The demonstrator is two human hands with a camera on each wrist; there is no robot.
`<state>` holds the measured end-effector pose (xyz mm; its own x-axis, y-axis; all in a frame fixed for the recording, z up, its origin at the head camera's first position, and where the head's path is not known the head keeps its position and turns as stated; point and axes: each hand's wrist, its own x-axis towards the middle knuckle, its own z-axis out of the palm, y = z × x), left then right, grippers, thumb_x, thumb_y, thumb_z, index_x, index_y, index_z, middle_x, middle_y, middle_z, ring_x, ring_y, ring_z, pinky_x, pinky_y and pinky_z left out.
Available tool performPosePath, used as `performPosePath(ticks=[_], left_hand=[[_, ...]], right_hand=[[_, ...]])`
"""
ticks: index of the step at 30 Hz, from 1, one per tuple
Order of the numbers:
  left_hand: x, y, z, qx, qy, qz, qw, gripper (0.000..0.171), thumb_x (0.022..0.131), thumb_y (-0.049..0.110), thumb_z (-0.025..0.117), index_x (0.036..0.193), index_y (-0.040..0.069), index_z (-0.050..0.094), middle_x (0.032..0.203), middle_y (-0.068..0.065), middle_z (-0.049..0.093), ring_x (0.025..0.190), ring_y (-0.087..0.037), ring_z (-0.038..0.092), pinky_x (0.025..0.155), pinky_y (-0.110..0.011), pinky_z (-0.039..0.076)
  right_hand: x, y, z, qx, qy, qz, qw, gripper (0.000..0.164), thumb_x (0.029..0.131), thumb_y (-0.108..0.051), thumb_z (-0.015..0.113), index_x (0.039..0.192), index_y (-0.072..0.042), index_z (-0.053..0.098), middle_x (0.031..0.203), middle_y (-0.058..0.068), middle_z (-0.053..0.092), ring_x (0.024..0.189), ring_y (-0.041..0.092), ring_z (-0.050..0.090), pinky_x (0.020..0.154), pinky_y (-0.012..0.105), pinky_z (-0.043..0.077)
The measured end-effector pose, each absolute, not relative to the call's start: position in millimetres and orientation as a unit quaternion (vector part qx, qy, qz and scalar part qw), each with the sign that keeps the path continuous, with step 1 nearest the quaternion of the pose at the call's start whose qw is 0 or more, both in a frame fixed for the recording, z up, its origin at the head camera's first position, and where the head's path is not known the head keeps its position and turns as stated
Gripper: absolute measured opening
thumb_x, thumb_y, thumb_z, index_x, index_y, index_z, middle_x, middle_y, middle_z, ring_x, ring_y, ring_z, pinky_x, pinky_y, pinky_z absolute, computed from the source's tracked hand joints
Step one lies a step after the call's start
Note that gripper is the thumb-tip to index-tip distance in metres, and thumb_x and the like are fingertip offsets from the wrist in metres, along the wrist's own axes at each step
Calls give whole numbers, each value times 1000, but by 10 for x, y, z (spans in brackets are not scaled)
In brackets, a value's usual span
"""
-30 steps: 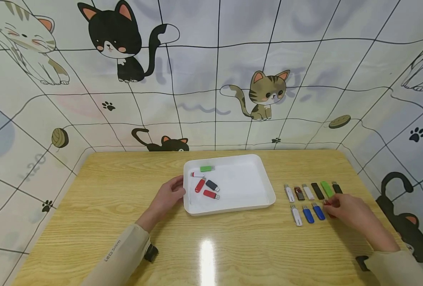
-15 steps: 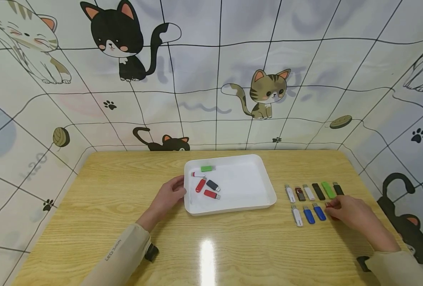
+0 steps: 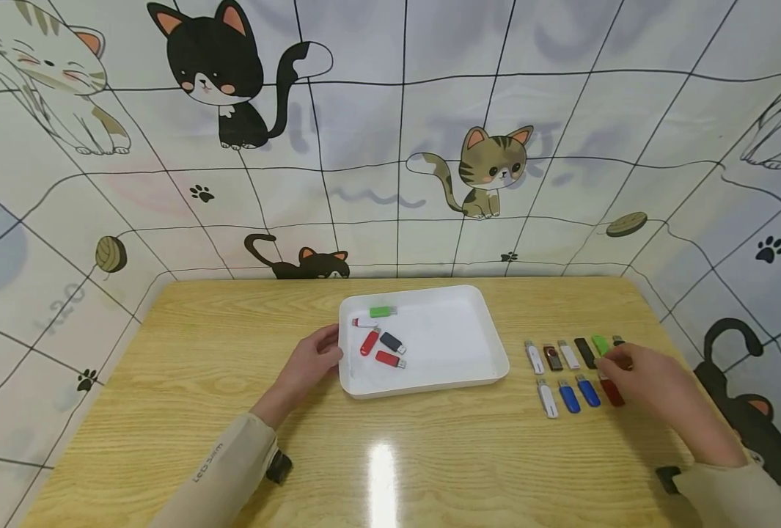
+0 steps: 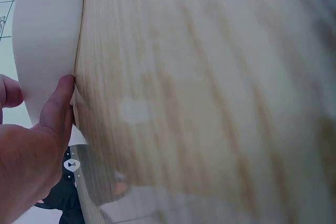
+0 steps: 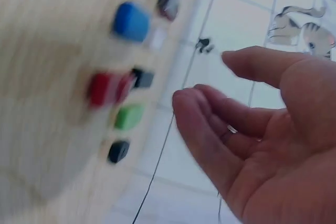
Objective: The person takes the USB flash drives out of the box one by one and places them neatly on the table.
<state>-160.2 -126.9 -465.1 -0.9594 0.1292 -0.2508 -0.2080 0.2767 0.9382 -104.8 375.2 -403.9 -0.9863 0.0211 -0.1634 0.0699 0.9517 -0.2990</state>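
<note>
My left hand (image 3: 307, 363) grips the left edge of a white tray (image 3: 443, 378); in the left wrist view its fingers (image 4: 58, 100) touch the tray's outer wall. Inside the tray lie several USB sticks: one green (image 3: 382, 312), one white and red, one dark (image 3: 391, 342) and two red (image 3: 369, 342). My right hand (image 3: 647, 374) hovers over the right end of two rows of USB sticks, partly hiding a red USB stick (image 3: 611, 393). In the right wrist view a gap shows between thumb and fingers (image 5: 189, 114), with nothing held; the red stick sits apart on the table.
Left of the right hand stand white (image 3: 547, 399), blue (image 3: 569, 397), brown (image 3: 552, 357) and black (image 3: 585, 353) USB sticks in two rows. A cat-patterned cloth (image 3: 364, 147) rises behind and beside the wooden table (image 3: 482, 455).
My right hand has let go of the red USB stick at the end of the front row and lifted slightly away from it. My left hand stays at the tray.
</note>
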Motion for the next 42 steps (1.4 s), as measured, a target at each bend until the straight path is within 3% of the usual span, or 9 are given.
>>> performPosePath(ticks=[6, 12, 21, 24, 27, 31, 33, 35, 42], left_hand=[[-1594, -1280, -4662, -27, 785, 602, 141, 58, 91, 9, 53, 147, 4, 39, 144, -12, 46, 129, -24, 47, 97, -36, 45], [-1606, -1279, -4664, -29, 786, 601, 142, 58, 91, 9, 53, 147, 5, 39, 144, -11, 47, 128, -23, 47, 97, -36, 45], [-1611, -1248, -4606, -26, 800, 581, 145, 58, 92, 10, 52, 148, 5, 39, 145, -10, 46, 128, -23, 47, 99, -38, 44], [-1617, -1251, -4605, -26, 799, 582, 150, 58, 93, 10, 52, 148, 6, 38, 146, -10, 45, 128, -24, 46, 100, -38, 43], [-1625, -1259, -4602, -26, 795, 586, 152, 58, 93, 10, 51, 149, 6, 37, 146, -10, 44, 129, -24, 45, 100, -38, 43], [-1655, -1253, -4594, -31, 798, 582, 153, 58, 93, 11, 52, 149, 7, 38, 146, -8, 44, 129, -23, 46, 99, -37, 44], [-1667, -1245, -4598, -32, 799, 580, 153, 58, 92, 12, 53, 149, 8, 38, 146, -8, 44, 129, -22, 46, 99, -37, 44], [-1675, -1234, -4603, -32, 800, 580, 154, 58, 92, 12, 53, 149, 8, 38, 146, -8, 45, 129, -22, 46, 98, -37, 44], [-1690, -1229, -4611, -36, 802, 577, 152, 58, 92, 12, 52, 148, 8, 39, 144, -7, 46, 128, -21, 47, 98, -36, 45]], right_hand=[[-1039, 3382, -3954, -27, 969, -242, 41, 65, 96, -51, 47, 129, 4, 56, 113, 24, 63, 82, 31, 63, 62, 41, 51], [-1107, 3048, -4073, -63, 952, -299, 10, 58, 98, -43, 46, 134, 2, 53, 119, 21, 61, 102, 37, 60, 76, 49, 52], [-1336, 2653, -4223, -90, 937, -332, 53, 61, 101, -36, 43, 141, 10, 41, 128, 27, 54, 109, 41, 57, 83, 51, 51], [-1433, 2587, -4235, -98, 941, -319, 64, 53, 104, -30, 38, 138, 10, 46, 122, 26, 58, 99, 36, 61, 80, 49, 51], [-1563, 2542, -4241, -86, 941, -317, 76, 44, 105, -28, 34, 123, 4, 59, 96, 17, 63, 79, 25, 58, 69, 40, 49], [-1704, 2492, -4249, -52, 938, -328, 98, 47, 105, -29, 31, 125, 5, 57, 108, 23, 61, 98, 37, 58, 83, 47, 48], [-1743, 2476, -4259, -37, 938, -328, 108, 52, 105, -28, 30, 138, 8, 47, 130, 28, 53, 119, 42, 48, 96, 54, 41], [-1778, 2468, -4282, -27, 938, -326, 115, 52, 104, -26, 30, 140, 9, 45, 139, 28, 46, 126, 43, 42, 101, 56, 37], [-1865, 2478, -4314, -37, 942, -313, 114, 42, 104, -24, 32, 112, 5, 62, 110, 23, 60, 97, 35, 55, 82, 46, 45]])
